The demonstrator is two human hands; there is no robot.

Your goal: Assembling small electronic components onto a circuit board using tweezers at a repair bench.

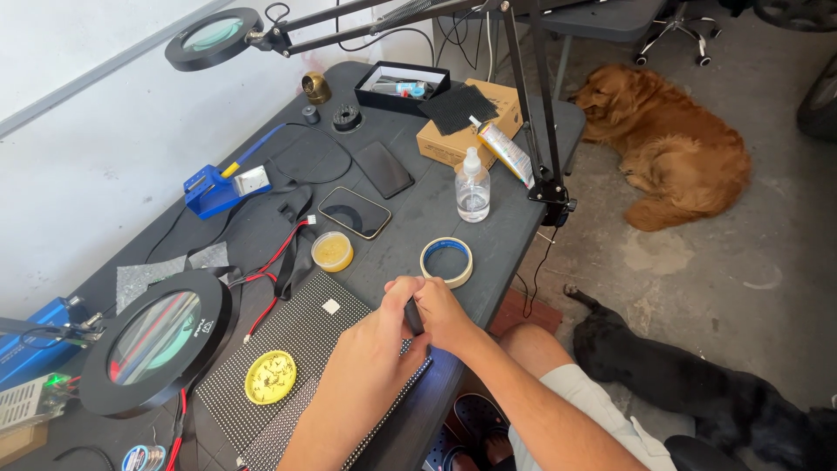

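A: Where are we right now?

B: Both our hands are together over the near right edge of the dotted LED panel (301,344) that lies flat on the tabletop (418,218). The left hand (370,349) and the right hand (445,316) are both curled shut around 1 small dark tool (413,316), a short stick-like thing. We cannot tell what kind of tool it is, since the fingers cover most of it.

A: So which step would we call this?

B: We judge it as readying or adjusting the tool just above the panel. Whether its tip touches the panel, we cannot tell.

A: What does the next move call for?

B: Probably a steady, fine grip and care around the panel's small dots. A yellow lid (270,377) with tiny parts rests on the panel near our left forearm, so we should keep the arm from sweeping it.

A: What else sits close?

B: A roll of tape (446,262) lies just beyond the hands, a small yellow tub (332,251) to its left, and a clear spray bottle (472,186) farther back. A round magnifier lamp (157,340) stands at the left. 2 dogs lie on the floor: a golden dog (676,148) well away, a black dog (689,384) near our knee.
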